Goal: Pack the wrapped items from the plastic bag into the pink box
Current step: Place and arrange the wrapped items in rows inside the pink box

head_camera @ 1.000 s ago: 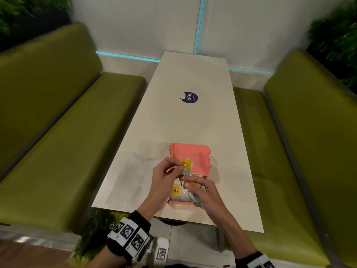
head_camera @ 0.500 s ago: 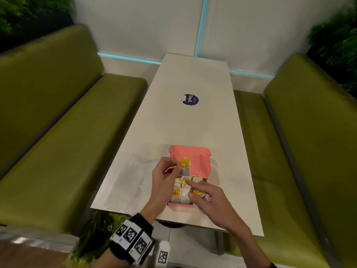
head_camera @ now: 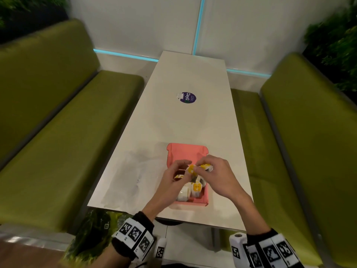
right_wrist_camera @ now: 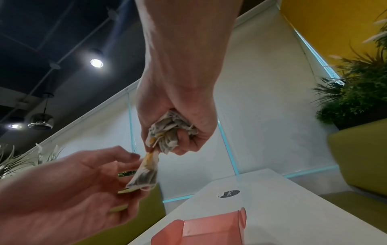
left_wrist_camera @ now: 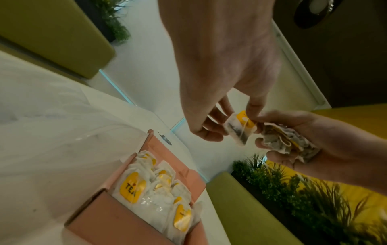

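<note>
- Our left hand [left_wrist_camera: 209, 69] pinches one tea bag [left_wrist_camera: 240, 128] by its yellow tag, at the centre of the left wrist view.
- Our right hand [right_wrist_camera: 178, 106] is clenched on a bunch of tea bags [right_wrist_camera: 170, 132].
- Both hands hover above the open pink box [head_camera: 174, 152], lower centre of the head view, on the worktop [head_camera: 185, 120].
- More packed tea bags [left_wrist_camera: 146, 187] lie inside the box.

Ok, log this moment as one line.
stage: packing | left hand: pinching single tea bag | right hand: gripping tea bag bunch | pink box: open, part-filled
</note>
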